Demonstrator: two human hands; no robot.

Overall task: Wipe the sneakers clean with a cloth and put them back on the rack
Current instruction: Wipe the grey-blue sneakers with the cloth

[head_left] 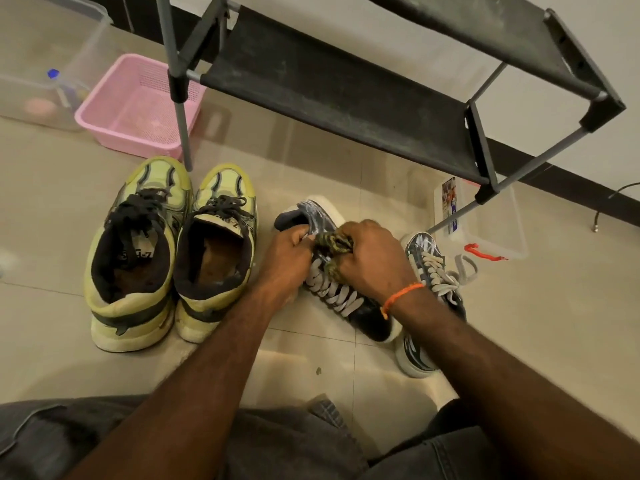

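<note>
Floor level, tiled floor [346, 174], seen from above. Person seated or crouched, dark trousers at bottom of view.

Left hand [289, 252]: fingers curled tight round the toe end of a dark sneaker [349, 296] with pale laces, pinning it. The shoe lies tilted on its side, toe pointing away toward the rack, white sole edge showing.

Right hand [372, 259]: fingers closed on a bunched olive-and-dark cloth [334, 245], pressed against the sneaker's upper just ahead of the laces. Orange thread band [401, 297] on that wrist.

Second dark sneaker [429, 271] of the pair stands on the floor just beside the first, partly hidden by the right forearm, laces loose.

Pair of yellow sneakers [166, 254] with black laces stands side by side to the left, heels toward the person, toes near a rack leg.

Black shoe rack [346, 98] with grey poles stands beyond; both visible shelves bare and dusty. Pink basket [138, 102] behind the left leg. Clear plastic box [491, 223] under the right end; another clear tub [45, 64] far left.
</note>
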